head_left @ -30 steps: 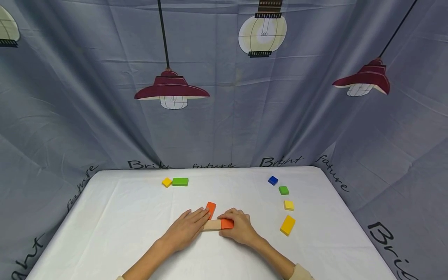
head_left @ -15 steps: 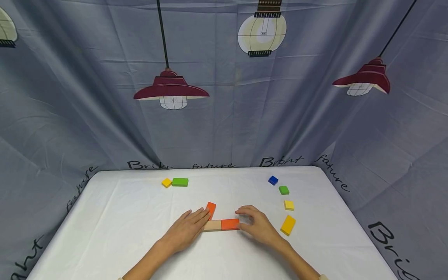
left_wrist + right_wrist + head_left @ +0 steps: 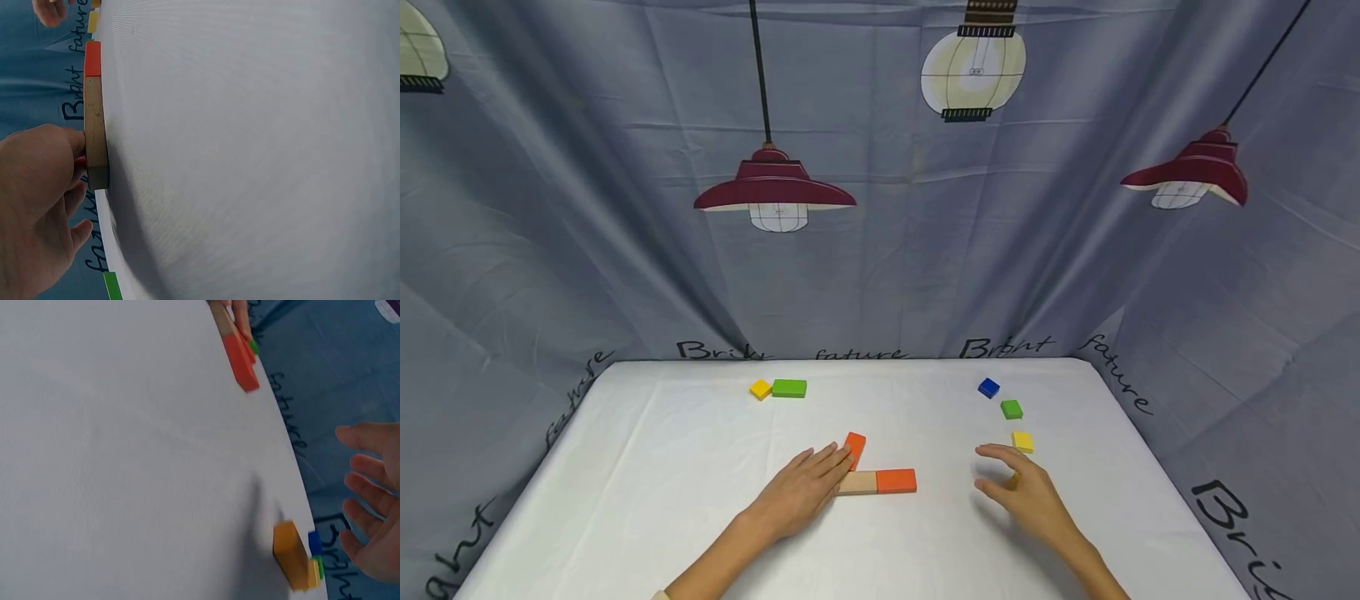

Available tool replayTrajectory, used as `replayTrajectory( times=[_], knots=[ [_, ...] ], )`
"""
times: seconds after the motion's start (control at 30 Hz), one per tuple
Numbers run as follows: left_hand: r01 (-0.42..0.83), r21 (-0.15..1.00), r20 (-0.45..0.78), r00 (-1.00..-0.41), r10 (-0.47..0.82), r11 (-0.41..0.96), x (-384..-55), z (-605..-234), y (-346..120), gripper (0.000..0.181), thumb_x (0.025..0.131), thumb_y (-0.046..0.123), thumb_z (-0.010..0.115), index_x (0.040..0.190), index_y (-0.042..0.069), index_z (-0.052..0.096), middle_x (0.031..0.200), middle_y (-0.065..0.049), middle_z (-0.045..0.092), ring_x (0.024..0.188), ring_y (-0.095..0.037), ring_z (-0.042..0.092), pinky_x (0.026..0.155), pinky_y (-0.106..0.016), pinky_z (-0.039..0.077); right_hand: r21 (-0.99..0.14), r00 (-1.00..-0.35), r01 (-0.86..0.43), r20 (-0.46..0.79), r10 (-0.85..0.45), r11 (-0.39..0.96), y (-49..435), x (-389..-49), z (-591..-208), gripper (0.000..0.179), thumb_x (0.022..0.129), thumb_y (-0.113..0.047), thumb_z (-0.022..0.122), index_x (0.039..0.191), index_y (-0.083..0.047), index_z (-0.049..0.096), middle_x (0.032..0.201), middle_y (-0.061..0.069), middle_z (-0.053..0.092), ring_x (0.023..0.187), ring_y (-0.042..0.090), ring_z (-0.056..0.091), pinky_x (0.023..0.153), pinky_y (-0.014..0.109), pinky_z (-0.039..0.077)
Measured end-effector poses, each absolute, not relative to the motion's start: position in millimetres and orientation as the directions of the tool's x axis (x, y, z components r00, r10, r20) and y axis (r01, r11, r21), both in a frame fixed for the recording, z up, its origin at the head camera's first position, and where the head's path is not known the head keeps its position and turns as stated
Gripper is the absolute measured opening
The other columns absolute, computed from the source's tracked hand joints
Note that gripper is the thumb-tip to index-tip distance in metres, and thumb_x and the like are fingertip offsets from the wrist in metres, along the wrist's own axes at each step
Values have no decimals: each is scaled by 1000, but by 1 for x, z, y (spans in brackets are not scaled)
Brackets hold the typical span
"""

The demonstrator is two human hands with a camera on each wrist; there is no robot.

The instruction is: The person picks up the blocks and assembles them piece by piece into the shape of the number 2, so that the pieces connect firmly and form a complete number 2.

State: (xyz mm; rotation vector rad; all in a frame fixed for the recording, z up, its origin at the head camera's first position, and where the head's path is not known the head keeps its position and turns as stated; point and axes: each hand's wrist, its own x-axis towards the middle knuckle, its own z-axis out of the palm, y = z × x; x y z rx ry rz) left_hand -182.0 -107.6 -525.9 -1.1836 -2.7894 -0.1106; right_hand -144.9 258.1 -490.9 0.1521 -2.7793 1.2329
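Observation:
My left hand rests with extended fingers over the left part of a plain wooden block, its fingertips on a slanted orange block behind. End to end with the wooden block, on its right, lies another orange block. My right hand hovers at the right with thumb and fingers spread and nothing between them. Beneath it, mostly hidden in the head view, is a deep-yellow block, which shows fully in the right wrist view.
Beyond the right hand stand a small yellow block, a green block and a blue block. Toward the back left, a yellow cube touches a longer green block. A grey printed curtain hangs behind the white table.
My right hand has let go of the orange block at the right end and moved right, over the deep-yellow block. My left hand has stayed in place.

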Motion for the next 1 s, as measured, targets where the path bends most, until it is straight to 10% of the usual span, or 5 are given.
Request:
replayTrajectory(
  times=[0.67,1.0],
  knots=[
    [712,21,103,-700,707,702,-182,-522,-106,46,106,27,49,149,10,48,155,-5,42,143,-23,36,112,-46,35,-703,-984,154,-172,44,694,317,-139,-512,92,74,-25,90,148,-1,40,147,31,34,135,52,35,109,59,32],
    [717,19,131,-693,709,697,-180,-522,-108,47,106,27,50,149,10,49,155,-5,43,142,-23,38,112,-47,35,-672,-987,143,-150,55,726,317,-139,-520,82,78,-21,87,143,3,44,147,33,37,137,50,34,111,57,30]
  ],
)
